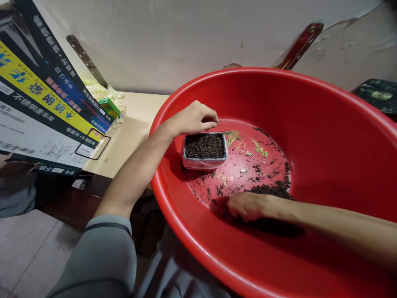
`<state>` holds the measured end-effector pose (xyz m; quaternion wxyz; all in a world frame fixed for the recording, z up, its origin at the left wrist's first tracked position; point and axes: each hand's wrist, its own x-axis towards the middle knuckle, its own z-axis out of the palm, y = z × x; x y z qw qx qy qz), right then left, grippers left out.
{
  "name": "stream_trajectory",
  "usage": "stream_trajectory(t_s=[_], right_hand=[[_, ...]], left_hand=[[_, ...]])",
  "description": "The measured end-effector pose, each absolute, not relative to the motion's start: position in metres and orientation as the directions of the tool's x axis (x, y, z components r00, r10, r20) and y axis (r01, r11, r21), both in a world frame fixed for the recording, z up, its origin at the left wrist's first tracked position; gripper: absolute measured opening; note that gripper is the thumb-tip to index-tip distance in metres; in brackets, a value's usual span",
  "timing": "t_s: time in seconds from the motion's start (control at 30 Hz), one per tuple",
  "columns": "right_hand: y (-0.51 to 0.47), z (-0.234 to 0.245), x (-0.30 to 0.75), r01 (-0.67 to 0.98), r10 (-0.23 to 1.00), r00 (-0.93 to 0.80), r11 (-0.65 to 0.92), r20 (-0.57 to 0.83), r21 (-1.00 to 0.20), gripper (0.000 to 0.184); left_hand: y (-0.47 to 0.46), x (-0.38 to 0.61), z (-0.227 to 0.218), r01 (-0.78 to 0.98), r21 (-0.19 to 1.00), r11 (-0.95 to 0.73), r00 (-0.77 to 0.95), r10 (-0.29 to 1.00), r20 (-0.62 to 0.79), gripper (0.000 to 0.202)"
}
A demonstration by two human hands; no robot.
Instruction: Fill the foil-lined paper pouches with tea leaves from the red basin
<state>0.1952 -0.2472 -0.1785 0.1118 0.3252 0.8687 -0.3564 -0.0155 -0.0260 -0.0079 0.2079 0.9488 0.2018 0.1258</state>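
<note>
A printed carton (62, 111) stands at far left, beside a green packet (110, 107). Rightward, inside the red basin (322, 140), a knock from the left wrist could tip the lined container (204, 164), since its dark flakes (204, 146) reach nearly to the rim; a sweep by the right arm could scatter the loose heap (271, 189). The left hand (196, 118) curls just beyond the container, which sits upright nearer the wearer (whether the fingertips touch or pinch anything, I cannot tell). Farther right, the right hand (246, 205) rests at the heap, its fingers hidden, so its grip cannot be told.
</note>
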Motion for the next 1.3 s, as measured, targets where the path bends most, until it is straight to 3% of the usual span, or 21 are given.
stream_trajectory(t_s=[0.1, 0.17, 0.3, 0.4, 0.53, 0.73, 0.83, 0.93, 1.03, 1.17, 1.23, 1.3], right_hand=[[-0.221, -0.131, 0.189, 0.610, 0.389, -0.793, 0.507, -0.469, -0.610, 0.015], [-0.206, -0.092, 0.183, 0.587, 0.408, -0.806, 0.457, -0.429, -0.668, 0.013], [-0.182, -0.020, 0.172, 0.504, 0.603, -0.781, 0.455, -0.162, -0.734, 0.013], [-0.156, 0.007, 0.163, 0.528, 0.710, -0.701, 0.576, 0.062, -0.624, 0.014], [-0.116, 0.004, 0.142, 0.623, 0.762, -0.607, 0.632, 0.225, -0.461, 0.013], [-0.087, -0.017, 0.117, 0.692, 0.781, -0.581, 0.622, 0.230, -0.367, 0.021], [-0.085, -0.019, 0.118, 0.678, 0.773, -0.591, 0.630, 0.230, -0.378, 0.023], [-0.090, -0.014, 0.125, 0.643, 0.764, -0.574, 0.643, 0.296, -0.416, 0.018], [-0.103, -0.003, 0.137, 0.630, 0.771, -0.491, 0.635, 0.405, -0.446, 0.014], [-0.129, 0.003, 0.170, 0.693, 0.804, -0.324, 0.560, 0.498, -0.453, 0.011], [-0.142, -0.007, 0.195, 0.747, 0.854, -0.253, 0.472, 0.455, -0.469, 0.007], [-0.154, -0.026, 0.219, 0.798, 0.924, -0.211, 0.351, 0.318, -0.489, 0.005]], left_hand=[[-0.026, -0.017, -0.005, 0.341, 0.460, -0.820, 0.868, 0.462, 0.182, 0.025], [-0.025, -0.018, -0.004, 0.377, 0.459, -0.805, 0.845, 0.502, 0.187, 0.025], [-0.022, -0.019, -0.004, 0.491, 0.432, -0.757, 0.784, 0.599, 0.159, 0.026], [-0.020, -0.022, -0.003, 0.548, 0.433, -0.715, 0.735, 0.659, 0.159, 0.027], [-0.017, -0.026, -0.003, 0.605, 0.443, -0.661, 0.665, 0.726, 0.175, 0.027], [-0.007, -0.030, -0.010, 0.686, 0.437, -0.582, 0.579, 0.800, 0.157, 0.024], [-0.004, -0.036, -0.007, 0.674, 0.461, -0.577, 0.605, 0.789, 0.102, 0.021], [-0.001, -0.046, -0.001, 0.658, 0.522, -0.542, 0.667, 0.742, -0.071, 0.015], [0.001, -0.054, 0.003, 0.653, 0.575, -0.494, 0.717, 0.647, -0.259, 0.016], [0.001, -0.052, 0.000, 0.663, 0.576, -0.478, 0.738, 0.546, -0.396, 0.022], [0.001, -0.050, -0.003, 0.684, 0.560, -0.467, 0.722, 0.547, -0.424, 0.017], [0.001, -0.048, -0.005, 0.684, 0.560, -0.467, 0.722, 0.546, -0.426, 0.014]])
